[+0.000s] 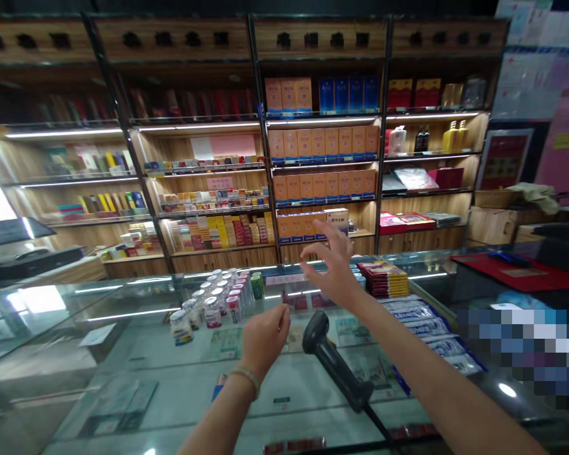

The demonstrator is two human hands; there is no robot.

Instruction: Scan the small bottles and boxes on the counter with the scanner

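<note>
Wooden shelves [227,258] with lit edges line the back of a shop, and a glass counter [175,385] spreads across the foreground.

From the head view, both bare forearms reach in over the counter from the lower edge. The left hand [265,335], with a band [247,382] around its wrist, is curled into a loose fist, thumb side up; whether anything is inside it cannot be told. The right hand [330,262] is raised higher and farther forward, its fingers bent and spread, with a wide gap between thumb and forefinger and nothing between them. Below it, between the two forearms, a dark handheld scanner [336,363] lies slantwise, head toward the shelves, its cable [382,426] running toward the bottom edge; neither hand grips it.

Beyond the left hand stand rows of small lidded jars [212,313], clear-sided, some with pale contents and others with reddish ones; what these are is too small to tell. Green cans [256,285] stand at the right end of the rows. Past the right forearm are a stack of red and yellow packets [384,279] and overlapping blue and white pouches [420,323]. On the shelves, orange-brown boxes [317,145] stand in rows, beside blue boxes [349,95] and yellow bottles [450,138].
</note>
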